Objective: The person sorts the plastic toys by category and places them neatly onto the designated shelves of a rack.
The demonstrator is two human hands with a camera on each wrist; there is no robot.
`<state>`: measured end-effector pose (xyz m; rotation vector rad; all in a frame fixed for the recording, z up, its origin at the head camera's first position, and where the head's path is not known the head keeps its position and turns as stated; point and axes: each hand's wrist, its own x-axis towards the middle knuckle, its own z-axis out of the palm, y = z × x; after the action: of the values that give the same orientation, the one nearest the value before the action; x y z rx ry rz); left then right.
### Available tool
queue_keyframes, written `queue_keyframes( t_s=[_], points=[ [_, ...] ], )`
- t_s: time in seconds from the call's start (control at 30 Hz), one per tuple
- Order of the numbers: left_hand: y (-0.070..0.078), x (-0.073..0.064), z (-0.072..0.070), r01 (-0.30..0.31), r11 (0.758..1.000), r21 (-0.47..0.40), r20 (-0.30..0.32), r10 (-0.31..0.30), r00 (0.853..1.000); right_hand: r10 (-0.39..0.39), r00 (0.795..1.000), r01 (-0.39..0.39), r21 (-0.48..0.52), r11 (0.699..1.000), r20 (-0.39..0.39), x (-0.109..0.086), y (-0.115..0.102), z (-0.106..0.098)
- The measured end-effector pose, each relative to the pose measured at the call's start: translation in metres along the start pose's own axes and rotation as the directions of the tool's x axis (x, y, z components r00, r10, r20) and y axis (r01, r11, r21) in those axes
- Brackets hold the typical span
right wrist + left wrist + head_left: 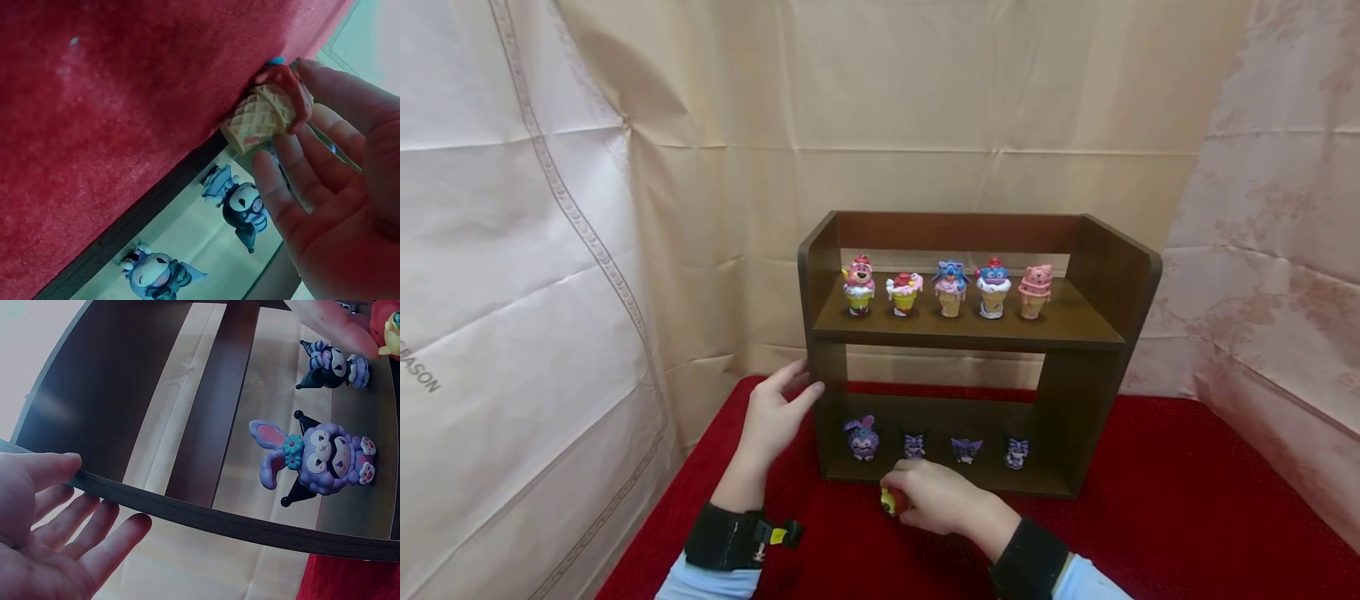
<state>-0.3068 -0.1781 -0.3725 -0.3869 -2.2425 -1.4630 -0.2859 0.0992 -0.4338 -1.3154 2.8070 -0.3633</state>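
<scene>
My right hand (946, 498) pinches an ice-cream cone figurine (265, 115) just in front of the shelf's lower front edge. Its waffle cone and red dripping top show in the right wrist view, and a yellow part (889, 502) in the head view. My left hand (772, 423) touches the left side of the dark brown two-tier shelf (970, 340); its fingers are fairly straight, the thumb at the front edge. On the lower tier stand several purple figurines, including a rabbit-eared one (325, 456) at the left and a striped-bow one (337, 365) beside it.
The upper tier holds a row of ice-cream cone figurines, from a pink bear (859, 285) at left to a pink cone (1034, 292) at right. A red cloth (1180, 483) covers the table. Beige curtains (1000, 100) hang behind and at both sides.
</scene>
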Motion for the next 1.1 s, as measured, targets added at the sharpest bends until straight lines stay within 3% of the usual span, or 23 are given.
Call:
queue_keyframes(
  t_s=[0.43, 0.7, 1.1],
  points=[
    [0.003, -0.001, 0.000, 0.005, 1.000, 0.004, -0.004, -0.005, 1.000, -0.036, 0.999, 0.031, -0.213, 0.976, -0.020, 0.006, -0.003, 0.008],
    [0.003, -0.001, 0.001, 0.003, 1.000, -0.004, -0.002, -0.003, 1.000, -0.034, 0.999, 0.030, -0.260, 0.965, -0.013, 0.008, 0.001, 0.012],
    [0.002, -0.001, 0.001, 0.001, 1.000, -0.003, 0.000, -0.001, 1.000, -0.028, 0.999, 0.023, -0.231, 0.973, -0.017, 0.011, 0.008, 0.017]
  ],
)
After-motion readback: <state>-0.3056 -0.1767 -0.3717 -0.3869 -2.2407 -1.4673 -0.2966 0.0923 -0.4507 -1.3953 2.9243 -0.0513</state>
